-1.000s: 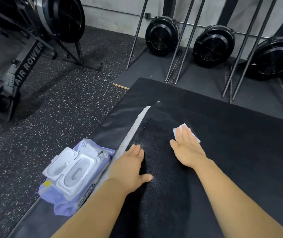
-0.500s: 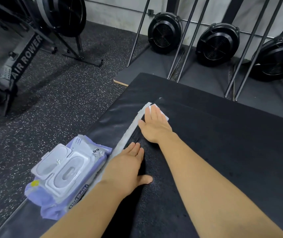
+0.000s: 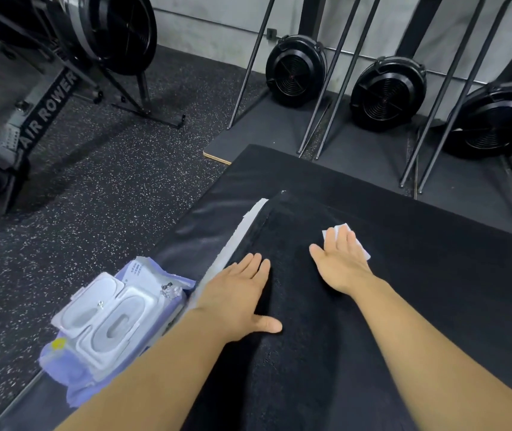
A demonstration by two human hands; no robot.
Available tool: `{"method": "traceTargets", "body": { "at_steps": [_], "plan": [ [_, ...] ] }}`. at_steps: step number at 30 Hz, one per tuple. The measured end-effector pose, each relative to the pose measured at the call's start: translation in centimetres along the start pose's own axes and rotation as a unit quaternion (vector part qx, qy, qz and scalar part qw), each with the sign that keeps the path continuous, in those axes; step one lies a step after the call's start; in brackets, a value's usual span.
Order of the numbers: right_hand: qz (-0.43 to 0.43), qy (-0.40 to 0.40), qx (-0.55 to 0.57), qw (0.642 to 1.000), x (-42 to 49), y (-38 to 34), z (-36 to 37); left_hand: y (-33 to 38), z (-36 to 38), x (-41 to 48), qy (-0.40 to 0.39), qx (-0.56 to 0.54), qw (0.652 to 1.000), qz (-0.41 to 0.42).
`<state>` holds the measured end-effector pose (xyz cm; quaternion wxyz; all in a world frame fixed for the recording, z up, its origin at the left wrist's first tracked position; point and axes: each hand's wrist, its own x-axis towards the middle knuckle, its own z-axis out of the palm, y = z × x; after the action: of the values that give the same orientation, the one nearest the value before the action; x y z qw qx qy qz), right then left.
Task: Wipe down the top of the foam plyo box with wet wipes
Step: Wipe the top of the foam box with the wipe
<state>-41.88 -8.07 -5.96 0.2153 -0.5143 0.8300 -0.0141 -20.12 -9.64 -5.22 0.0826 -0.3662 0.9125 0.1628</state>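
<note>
Currently the right hand [image 3: 341, 262] lies flat with straight fingers, pressing a white wet wipe [image 3: 342, 228] onto the dark top of the foam plyo box [image 3: 419, 306]; only the wipe's corners show past the fingers. Left hand [image 3: 239, 293] is flat and spread too, holding nothing, palm down on the box top beside the pale strip [image 3: 242, 231]. Purple wipes pack [image 3: 108, 328] sits on the box's left margin just beside the left forearm.

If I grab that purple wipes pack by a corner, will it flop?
Likely flops: the wipes pack is crinkled soft film. Its white lid looks rigid. At the plyo box edge, a push might tip it off.
</note>
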Motion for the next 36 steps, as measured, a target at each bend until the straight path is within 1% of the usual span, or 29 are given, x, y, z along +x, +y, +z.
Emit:
{"method": "traceTargets", "body": {
  "at_steps": [2, 4, 8, 11, 13, 15, 19, 23, 26, 29, 32, 36],
  "plan": [
    [0.021, 0.001, 0.005, 1.000, 1.0, -2.0, 0.6, 0.0, 0.4, 0.3, -0.014, -0.007, 1.000, -0.012],
    [0.019, 0.007, 0.011, 1.000, 2.1, -4.5, 1.1, -0.1, 0.7, 0.6, -0.021, -0.009, 1.000, -0.015],
    [-0.057, 0.007, 0.009, 0.998, 4.6, -9.3, 1.8, -0.2, 0.7, 1.0, -0.036, -0.006, 0.999, -0.009],
    [-0.119, 0.001, -0.023, 0.993, 6.0, -10.5, 1.4, -0.1, 0.6, 1.2, -0.048, -0.002, 0.999, -0.010],
    [-0.144, -0.003, -0.046, 0.989, 6.4, -9.8, 0.7, 0.0, 0.5, 1.2, -0.054, 0.000, 0.998, -0.014],
    [-0.141, -0.005, -0.043, 0.989, 6.2, -8.3, 0.1, 0.2, 0.4, 1.2, -0.059, 0.001, 0.998, -0.019],
    [-0.101, 0.020, -0.023, 0.994, 4.6, -3.4, -0.8, 0.5, -0.1, 1.1, -0.067, 0.004, 0.998, -0.021],
    [-0.041, 0.017, -0.032, 0.999, 2.6, 1.8, -1.3, 0.8, -0.4, 0.8, -0.071, 0.009, 0.997, -0.021],
    [-0.020, 0.026, -0.023, 0.999, 2.7, 2.3, -1.2, 0.8, -0.4, 0.7, -0.069, 0.011, 0.997, -0.019],
    [-0.018, 0.047, -0.008, 0.999, 4.2, -0.2, -0.8, 0.7, -0.2, 0.8, -0.064, 0.011, 0.998, -0.019],
    [-0.053, 0.075, -0.008, 0.996, 6.2, -4.3, -0.4, 0.5, 0.2, 1.2, -0.061, 0.009, 0.998, -0.019],
    [-0.108, 0.060, -0.018, 0.992, 8.2, -9.2, 0.0, 0.3, 0.5, 1.5, -0.066, 0.002, 0.998, -0.024]
  ]
}}
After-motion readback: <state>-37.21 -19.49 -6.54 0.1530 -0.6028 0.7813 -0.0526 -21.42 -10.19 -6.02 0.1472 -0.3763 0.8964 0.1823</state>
